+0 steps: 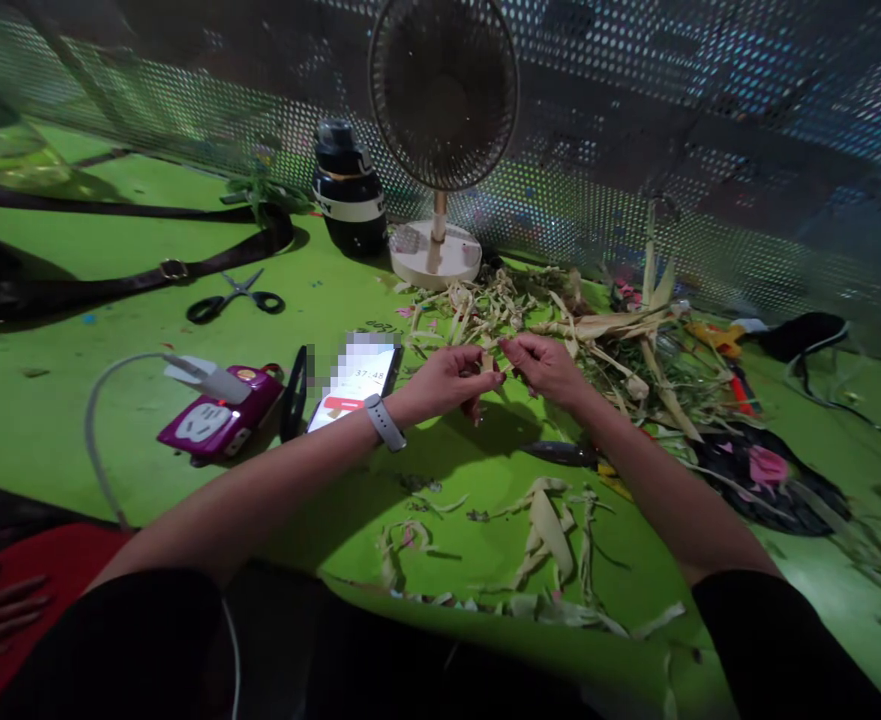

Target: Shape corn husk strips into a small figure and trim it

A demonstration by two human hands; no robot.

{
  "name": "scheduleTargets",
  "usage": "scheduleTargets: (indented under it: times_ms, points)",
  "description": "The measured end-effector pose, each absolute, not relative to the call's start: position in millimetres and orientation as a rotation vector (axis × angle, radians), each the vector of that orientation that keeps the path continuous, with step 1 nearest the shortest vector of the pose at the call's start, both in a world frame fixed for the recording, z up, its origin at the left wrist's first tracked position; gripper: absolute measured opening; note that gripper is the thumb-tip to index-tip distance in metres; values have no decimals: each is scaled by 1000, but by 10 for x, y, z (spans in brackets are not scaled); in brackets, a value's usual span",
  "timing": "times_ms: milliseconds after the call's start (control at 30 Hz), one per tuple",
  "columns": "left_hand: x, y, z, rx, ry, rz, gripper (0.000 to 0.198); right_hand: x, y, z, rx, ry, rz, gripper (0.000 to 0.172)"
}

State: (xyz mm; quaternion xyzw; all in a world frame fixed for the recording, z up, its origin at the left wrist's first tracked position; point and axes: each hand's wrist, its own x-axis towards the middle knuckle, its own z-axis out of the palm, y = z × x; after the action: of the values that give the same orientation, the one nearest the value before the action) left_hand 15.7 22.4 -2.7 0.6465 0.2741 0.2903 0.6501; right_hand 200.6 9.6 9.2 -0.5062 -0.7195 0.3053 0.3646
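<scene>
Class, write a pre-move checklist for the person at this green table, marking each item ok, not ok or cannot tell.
1. Both hands in view: ok; left hand and right hand close together.
2. Firm grip on the small pale piece: cannot tell; too small.
3. Scissors closed: not ok; blades spread.
4. Nearby table tidy: not ok; pale strips scattered.
5. Dark bottle upright: ok.

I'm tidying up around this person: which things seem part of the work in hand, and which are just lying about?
Likely in use:
- pale piece at the left hand's fingertips, right hand close by
- pile of dry strips
- loose pale strips

Probably just lying about:
- fan
- dark bottle
- phone
- purple socket block
- strap
</scene>
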Motion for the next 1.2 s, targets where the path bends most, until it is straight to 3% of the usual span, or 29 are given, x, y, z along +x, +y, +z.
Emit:
scheduleTargets:
  times_ms: [100,267,567,967,1200]
  points:
    - [155,204,7,1454,576,514,20,2052,57,217,-1269,-1886,973,51]
    - [162,179,30,1482,574,464,20,1998,19,259,-1116,-2136,987,48]
    - [157,259,-69,1512,524,709,49,1959,95,117,-1166,-1716,823,48]
    - [185,287,-95,1370,522,813,16,1896,69,-6,-1203,-1660,906,46]
    - [191,335,-133,1418,477,910,20,1851,37,-39,-1216,-1639,942,46]
